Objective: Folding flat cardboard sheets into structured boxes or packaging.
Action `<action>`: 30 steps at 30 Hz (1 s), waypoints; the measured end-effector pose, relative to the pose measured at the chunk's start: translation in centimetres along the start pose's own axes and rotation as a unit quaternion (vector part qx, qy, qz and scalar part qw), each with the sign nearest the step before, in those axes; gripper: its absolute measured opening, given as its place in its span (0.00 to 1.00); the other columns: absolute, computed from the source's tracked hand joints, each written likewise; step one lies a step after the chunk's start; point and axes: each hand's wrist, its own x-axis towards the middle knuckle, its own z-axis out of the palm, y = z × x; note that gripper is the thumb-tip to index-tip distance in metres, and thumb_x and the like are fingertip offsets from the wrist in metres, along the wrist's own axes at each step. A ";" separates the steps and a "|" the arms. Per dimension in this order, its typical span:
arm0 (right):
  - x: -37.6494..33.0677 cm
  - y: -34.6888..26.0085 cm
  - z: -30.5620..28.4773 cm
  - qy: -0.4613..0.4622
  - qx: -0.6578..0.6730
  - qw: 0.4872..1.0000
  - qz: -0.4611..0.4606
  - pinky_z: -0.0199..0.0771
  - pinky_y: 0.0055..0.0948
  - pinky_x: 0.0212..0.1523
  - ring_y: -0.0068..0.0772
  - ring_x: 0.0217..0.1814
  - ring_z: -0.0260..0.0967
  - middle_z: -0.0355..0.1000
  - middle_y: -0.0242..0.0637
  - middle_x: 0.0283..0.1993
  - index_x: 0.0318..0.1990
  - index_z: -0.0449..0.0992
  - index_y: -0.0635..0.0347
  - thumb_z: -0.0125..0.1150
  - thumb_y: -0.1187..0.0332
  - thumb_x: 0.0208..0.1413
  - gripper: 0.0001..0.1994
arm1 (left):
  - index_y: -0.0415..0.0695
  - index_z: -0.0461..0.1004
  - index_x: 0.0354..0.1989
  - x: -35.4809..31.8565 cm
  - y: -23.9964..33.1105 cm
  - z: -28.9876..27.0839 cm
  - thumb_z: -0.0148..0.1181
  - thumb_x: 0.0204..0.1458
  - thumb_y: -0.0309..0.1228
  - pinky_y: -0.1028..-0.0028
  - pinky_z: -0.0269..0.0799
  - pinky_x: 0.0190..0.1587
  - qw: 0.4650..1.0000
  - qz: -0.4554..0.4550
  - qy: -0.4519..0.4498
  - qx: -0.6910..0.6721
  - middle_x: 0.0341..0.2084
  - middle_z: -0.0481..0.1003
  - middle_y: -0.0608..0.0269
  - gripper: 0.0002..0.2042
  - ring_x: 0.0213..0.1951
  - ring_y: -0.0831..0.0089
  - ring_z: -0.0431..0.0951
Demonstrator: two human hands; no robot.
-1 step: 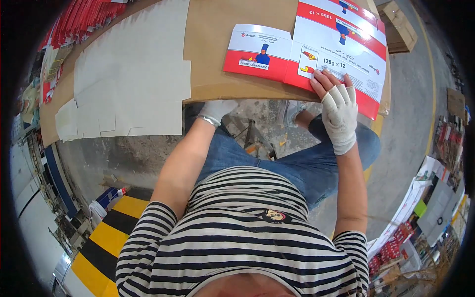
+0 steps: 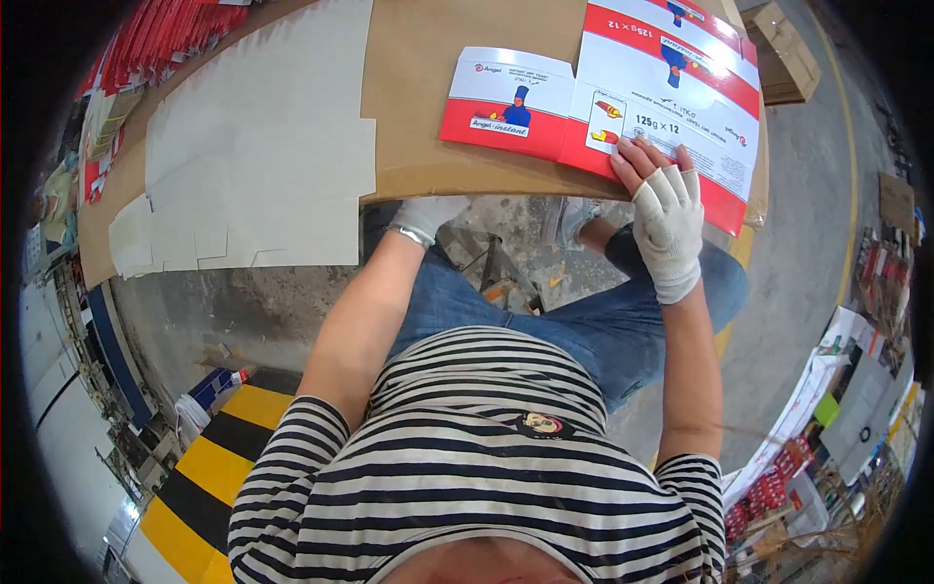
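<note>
A flat, unfolded carton blank (image 2: 681, 107), printed red and white with a cook figure, lies at the right on a cardboard-covered tabletop (image 2: 428, 88). Its side flap (image 2: 506, 102) reaches leftward over the brown board. On the blank's near edge rests my right hand (image 2: 671, 214), in a white fingerless glove, its bare fingertips laid out flat and apart. My left hand (image 2: 433, 212), also gloved in white, is below the near table edge. That edge hides its fingers, so whatever they may touch is out of sight.
Plain whitish board sheets (image 2: 258, 146) lie on the table's left part and overhang its near edge. A bundle of red folded cartons (image 2: 161, 49) stands far left. Beside me at lower left is a yellow-and-black striped surface (image 2: 209, 467). A wooden crate (image 2: 783, 54) stands beyond the right side.
</note>
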 end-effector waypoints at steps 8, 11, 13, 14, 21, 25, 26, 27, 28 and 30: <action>0.0 0.2 0.2 0.010 -0.008 1.000 -0.010 0.53 0.50 0.67 0.30 0.64 0.64 0.69 0.27 0.60 0.57 0.71 0.47 0.58 0.68 0.42 0.28 | 0.49 0.74 0.51 -0.2 7.3 -5.9 0.53 0.54 0.43 0.54 0.48 0.68 0.988 -0.037 -0.090 -0.117 0.62 0.65 0.58 0.19 0.66 0.57 0.59; -0.1 0.1 0.3 0.005 -0.011 1.000 -0.009 0.53 0.50 0.67 0.30 0.64 0.64 0.69 0.26 0.61 0.57 0.71 0.47 0.60 0.66 0.41 0.29 | 0.45 0.76 0.46 -3.5 5.8 -4.4 0.49 0.58 0.45 0.49 0.46 0.68 0.681 -0.076 -0.222 -0.694 0.64 0.61 0.49 0.19 0.68 0.51 0.53; 0.1 0.2 0.1 0.007 -0.003 1.000 -0.012 0.54 0.50 0.67 0.30 0.64 0.64 0.69 0.26 0.61 0.57 0.71 0.47 0.61 0.66 0.41 0.29 | 0.42 0.78 0.42 -5.6 5.4 -4.5 0.46 0.60 0.46 0.46 0.44 0.68 0.286 -0.087 -0.252 -0.920 0.65 0.58 0.43 0.20 0.69 0.48 0.50; 0.1 0.2 0.1 0.012 0.002 1.000 -0.015 0.54 0.50 0.66 0.30 0.64 0.64 0.69 0.26 0.61 0.57 0.71 0.47 0.61 0.66 0.41 0.29 | 0.37 0.78 0.43 -6.4 5.3 -5.2 0.45 0.61 0.49 0.50 0.45 0.68 0.323 -0.102 -0.298 -0.892 0.64 0.57 0.38 0.24 0.68 0.50 0.54; 0.0 0.4 0.9 0.031 -0.014 0.999 -0.015 0.55 0.49 0.66 0.30 0.63 0.65 0.69 0.27 0.60 0.56 0.72 0.47 0.54 0.72 0.48 0.24 | 0.30 0.74 0.48 -7.1 9.0 -15.8 0.46 0.57 0.61 0.54 0.50 0.67 0.529 -0.034 -0.339 -0.778 0.57 0.67 0.37 0.37 0.63 0.50 0.63; -0.1 0.5 0.9 0.039 -0.013 0.999 -0.019 0.55 0.50 0.66 0.30 0.63 0.65 0.70 0.27 0.60 0.56 0.72 0.46 0.53 0.73 0.48 0.24 | 0.27 0.72 0.51 -5.4 11.2 -19.9 0.47 0.54 0.62 0.51 0.51 0.64 0.538 0.103 -0.323 -0.771 0.47 0.75 0.38 0.41 0.60 0.44 0.65; -0.1 0.5 0.9 0.036 -0.014 0.999 -0.015 0.55 0.50 0.66 0.30 0.63 0.65 0.70 0.27 0.60 0.56 0.72 0.46 0.53 0.73 0.48 0.23 | 0.27 0.73 0.50 -4.9 11.6 -20.4 0.48 0.55 0.61 0.51 0.53 0.63 0.527 0.142 -0.322 -0.774 0.46 0.76 0.38 0.39 0.59 0.42 0.65; -0.2 0.4 0.9 0.033 -0.016 0.999 -0.011 0.55 0.50 0.66 0.30 0.63 0.65 0.70 0.27 0.60 0.56 0.72 0.46 0.53 0.73 0.48 0.23 | 0.27 0.73 0.50 -4.6 11.9 -20.9 0.48 0.55 0.61 0.51 0.53 0.63 0.528 0.144 -0.320 -0.773 0.46 0.76 0.38 0.39 0.59 0.42 0.65; -0.1 0.3 0.7 0.033 -0.010 0.999 -0.009 0.55 0.50 0.66 0.30 0.63 0.65 0.69 0.27 0.60 0.55 0.72 0.47 0.54 0.72 0.48 0.23 | 0.27 0.73 0.50 -4.4 12.2 -21.3 0.48 0.55 0.60 0.50 0.53 0.62 0.513 0.171 -0.332 -0.773 0.46 0.75 0.38 0.39 0.59 0.41 0.65; -0.1 0.3 0.8 0.034 -0.011 0.999 -0.011 0.55 0.50 0.66 0.30 0.63 0.65 0.69 0.27 0.60 0.55 0.72 0.47 0.55 0.72 0.48 0.24 | 0.28 0.72 0.52 -4.6 12.6 -21.5 0.51 0.55 0.58 0.47 0.53 0.61 0.487 0.201 -0.342 -0.778 0.47 0.75 0.39 0.37 0.59 0.39 0.64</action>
